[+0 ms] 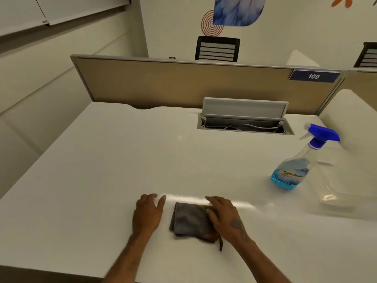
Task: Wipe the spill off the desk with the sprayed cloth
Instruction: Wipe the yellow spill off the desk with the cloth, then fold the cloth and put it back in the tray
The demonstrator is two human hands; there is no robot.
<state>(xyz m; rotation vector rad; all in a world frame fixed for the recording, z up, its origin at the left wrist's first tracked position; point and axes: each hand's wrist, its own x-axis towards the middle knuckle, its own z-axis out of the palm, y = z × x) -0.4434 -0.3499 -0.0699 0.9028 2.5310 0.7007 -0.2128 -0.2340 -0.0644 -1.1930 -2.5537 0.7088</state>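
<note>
Left hand is lying flat on white desk, fingers spread, gripping nothing, just left of cloth. Grey folded cloth is sitting near front edge, centre. Right hand is pressing open-palmed on cloth's right side, not clenched. Spray bottle w/ blue liquid is standing far right.

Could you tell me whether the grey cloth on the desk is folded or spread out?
Folded: the grey cloth lies as a compact, layered pad with stacked edges, under the right hand.
</note>
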